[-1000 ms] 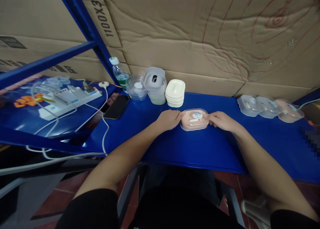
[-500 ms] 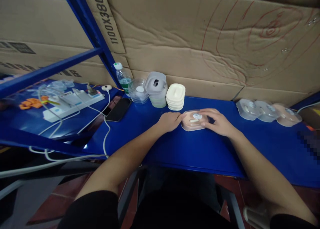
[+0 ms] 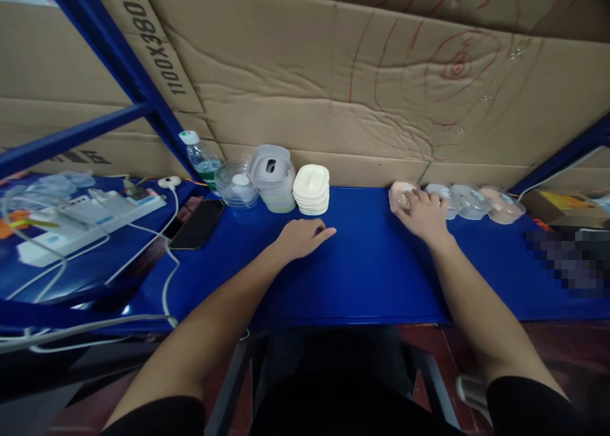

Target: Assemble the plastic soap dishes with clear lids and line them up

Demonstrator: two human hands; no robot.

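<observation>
My right hand [image 3: 423,215] spreads over a small peach-coloured container with a clear lid [image 3: 398,196] near the back edge of the blue table. Its fingers grip the lid from above and hide much of it. To its right stand several similar lidded containers [image 3: 471,201] in a row, grey ones and a peach one. My left hand [image 3: 305,236] rests on the table with its thumb stretched out, holding nothing. Just behind it is a stack of cream lids [image 3: 312,189]. Taller grey and clear containers [image 3: 272,178] and a stack of clear round bowls [image 3: 237,185] stand left of that.
A water bottle [image 3: 203,163] and a black phone [image 3: 197,224] lie at the left, with a white power strip [image 3: 90,223] and loose cables beyond. Cardboard [image 3: 286,74] walls the back. At the far right is an open cardboard box [image 3: 562,208].
My right hand has moved the peach container from mid-table to the back right, beside the row. My left hand has let go of it. The view has turned to the right.
</observation>
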